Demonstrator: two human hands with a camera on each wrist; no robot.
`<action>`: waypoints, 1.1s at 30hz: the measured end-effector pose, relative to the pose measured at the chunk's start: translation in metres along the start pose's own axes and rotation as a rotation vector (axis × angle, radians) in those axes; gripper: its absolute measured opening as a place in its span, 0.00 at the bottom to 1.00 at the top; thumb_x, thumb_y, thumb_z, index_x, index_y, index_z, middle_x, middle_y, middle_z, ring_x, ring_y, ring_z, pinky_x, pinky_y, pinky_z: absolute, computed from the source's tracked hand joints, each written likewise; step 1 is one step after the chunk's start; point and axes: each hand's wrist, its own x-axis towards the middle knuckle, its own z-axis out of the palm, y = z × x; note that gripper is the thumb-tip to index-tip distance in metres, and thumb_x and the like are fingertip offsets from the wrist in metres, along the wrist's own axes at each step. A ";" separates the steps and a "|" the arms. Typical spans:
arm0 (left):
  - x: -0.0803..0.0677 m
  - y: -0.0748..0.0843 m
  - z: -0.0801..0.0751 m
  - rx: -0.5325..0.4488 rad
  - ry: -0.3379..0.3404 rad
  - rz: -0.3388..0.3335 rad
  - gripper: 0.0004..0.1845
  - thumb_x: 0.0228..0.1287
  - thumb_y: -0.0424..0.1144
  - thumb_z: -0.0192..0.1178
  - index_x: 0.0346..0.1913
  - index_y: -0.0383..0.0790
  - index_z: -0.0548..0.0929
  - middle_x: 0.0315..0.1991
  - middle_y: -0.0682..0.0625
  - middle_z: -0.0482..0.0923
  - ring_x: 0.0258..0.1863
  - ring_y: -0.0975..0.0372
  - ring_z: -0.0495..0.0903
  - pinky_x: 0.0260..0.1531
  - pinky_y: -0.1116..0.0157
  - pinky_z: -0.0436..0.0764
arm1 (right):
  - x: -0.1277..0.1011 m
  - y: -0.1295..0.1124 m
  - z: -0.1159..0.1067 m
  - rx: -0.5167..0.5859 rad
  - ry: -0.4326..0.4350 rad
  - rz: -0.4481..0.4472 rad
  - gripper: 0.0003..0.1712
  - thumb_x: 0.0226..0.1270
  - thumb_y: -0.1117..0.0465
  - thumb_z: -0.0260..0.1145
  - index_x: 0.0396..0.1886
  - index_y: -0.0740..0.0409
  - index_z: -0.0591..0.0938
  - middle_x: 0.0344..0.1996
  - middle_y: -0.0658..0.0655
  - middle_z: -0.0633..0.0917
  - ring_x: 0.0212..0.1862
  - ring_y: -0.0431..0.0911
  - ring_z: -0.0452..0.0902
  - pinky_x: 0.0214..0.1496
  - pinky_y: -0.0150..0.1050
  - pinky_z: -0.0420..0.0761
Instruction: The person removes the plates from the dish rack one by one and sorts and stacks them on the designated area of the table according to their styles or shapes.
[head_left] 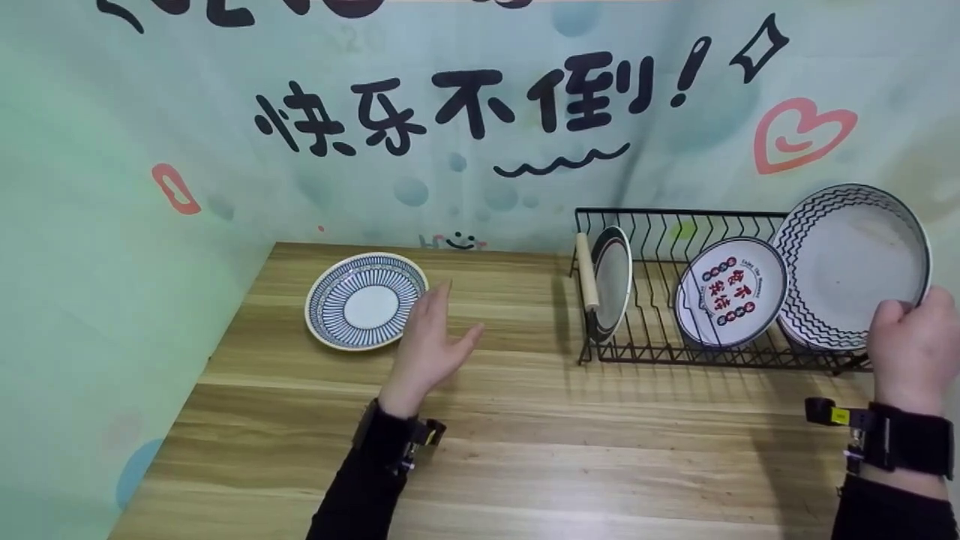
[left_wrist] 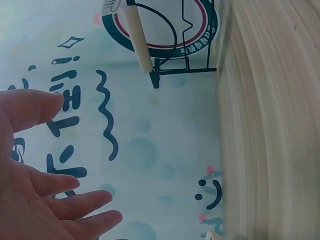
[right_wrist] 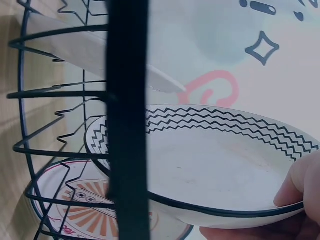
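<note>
head view: right hand (head_left: 911, 346) grips the zigzag plate (head_left: 851, 266) by its near rim above the rack (head_left: 675, 300), far right; left hand (head_left: 429, 337) is open over the counter (head_left: 525, 450). right wrist view: glazed, stiff, breakable, likely slippery; pinch the rim firmly.

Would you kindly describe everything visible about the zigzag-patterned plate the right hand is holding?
The zigzag plate is a round, deep dish that looks ceramic, white inside with black zigzag lines round its wall and a dark rim. It stands tilted on edge at the right end of the black wire rack, its face toward the camera. The right hand grips its lower right rim, thumb over the edge. Faint marks show on its inside.
</note>
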 end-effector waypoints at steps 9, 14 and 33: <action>-0.002 0.004 -0.002 -0.019 0.004 0.005 0.44 0.63 0.48 0.67 0.73 0.26 0.58 0.71 0.29 0.59 0.71 0.39 0.57 0.72 0.46 0.53 | -0.006 -0.007 -0.005 0.131 0.126 -0.016 0.32 0.69 0.67 0.41 0.74 0.61 0.64 0.70 0.61 0.69 0.67 0.52 0.67 0.67 0.41 0.69; -0.002 0.004 -0.003 -0.015 0.002 0.002 0.45 0.63 0.48 0.66 0.73 0.26 0.58 0.71 0.29 0.59 0.71 0.39 0.57 0.72 0.46 0.53 | -0.010 -0.009 -0.011 0.119 0.269 -0.151 0.35 0.70 0.67 0.43 0.77 0.49 0.61 0.73 0.55 0.65 0.70 0.44 0.61 0.72 0.36 0.59; -0.007 0.025 -0.013 -0.032 0.042 0.055 0.45 0.63 0.48 0.67 0.74 0.28 0.57 0.71 0.31 0.59 0.71 0.41 0.58 0.72 0.47 0.54 | -0.023 -0.030 -0.019 0.230 0.398 -0.340 0.32 0.71 0.68 0.46 0.74 0.65 0.59 0.73 0.59 0.62 0.73 0.40 0.54 0.73 0.30 0.51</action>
